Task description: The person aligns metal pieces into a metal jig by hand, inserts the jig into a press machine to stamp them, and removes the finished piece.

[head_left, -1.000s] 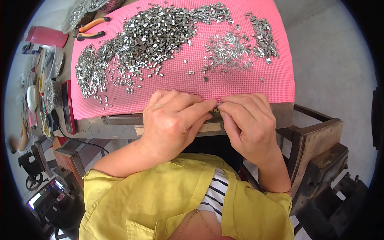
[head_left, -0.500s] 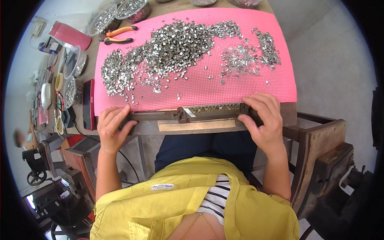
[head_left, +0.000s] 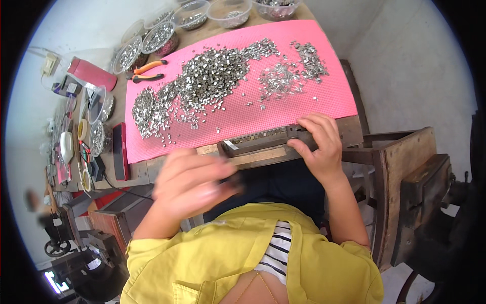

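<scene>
My left hand (head_left: 190, 185) is raised in front of the bench edge and smeared by motion. Its fingers are closed on a dark piece (head_left: 234, 183), too blurred to name more exactly. A long dark metal fixture (head_left: 258, 144) lies along the bench's front edge, with a row of small metal pieces along its far side and a pale strip (head_left: 230, 144) at its left end. My right hand (head_left: 321, 149) grips the fixture's right end, thumb on the near side and fingers beyond. Heaps of small silvery metal pieces (head_left: 212, 76) are spread over the pink mat (head_left: 233, 121).
Orange-handled pliers (head_left: 147, 71) lie at the mat's far left. A red-edged phone (head_left: 120, 152) rests by the mat's left edge. Clear tubs (head_left: 230, 15) of metal bits line the back and left, near a pink flask (head_left: 91, 73). A wooden stand (head_left: 405, 172) is at right.
My left hand has lifted off the left end of the fixture, moving right and toward me with a dark piece. My right hand stays on the right end. The view has shifted.
</scene>
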A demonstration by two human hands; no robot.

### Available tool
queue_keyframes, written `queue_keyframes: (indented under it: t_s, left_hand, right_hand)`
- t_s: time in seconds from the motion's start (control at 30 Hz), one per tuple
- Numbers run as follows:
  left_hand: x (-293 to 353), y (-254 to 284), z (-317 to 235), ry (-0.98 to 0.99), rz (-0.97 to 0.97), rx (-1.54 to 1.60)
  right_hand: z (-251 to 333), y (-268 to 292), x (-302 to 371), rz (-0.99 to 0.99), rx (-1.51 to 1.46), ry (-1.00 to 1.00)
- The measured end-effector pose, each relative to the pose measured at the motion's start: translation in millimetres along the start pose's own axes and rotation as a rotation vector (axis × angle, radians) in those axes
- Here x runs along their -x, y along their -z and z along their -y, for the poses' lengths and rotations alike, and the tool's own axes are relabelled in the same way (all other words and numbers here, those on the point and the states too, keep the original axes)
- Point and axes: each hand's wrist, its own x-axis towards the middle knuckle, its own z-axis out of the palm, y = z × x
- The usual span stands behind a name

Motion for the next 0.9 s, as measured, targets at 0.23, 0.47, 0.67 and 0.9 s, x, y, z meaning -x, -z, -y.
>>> queue_keyframes:
  t_s: [0.23,0.47,0.67,0.9]
  left_hand:
    - [-30.1,-90.0,25.2,0.229,0.385,-0.083]
    - [-12.2,-71.6,37.5,0.621,0.406,0.092]
    - [-4.9,-74.0,21.5,0.539,0.355,0.012]
    - [4.7,-81.6,4.1,0.334,0.180,-0.168]
  right_hand:
    - [18.3,-0.3,20.5,0.084,0.241,-0.076]
    - [19.1,7.5,21.4,0.078,0.043,-0.027]
    - [33.1,-1.5,22.2,-0.086,-0.303,-0.142]
    - [44.7,-6.2,24.9,-0.096,-0.298,-0.144]
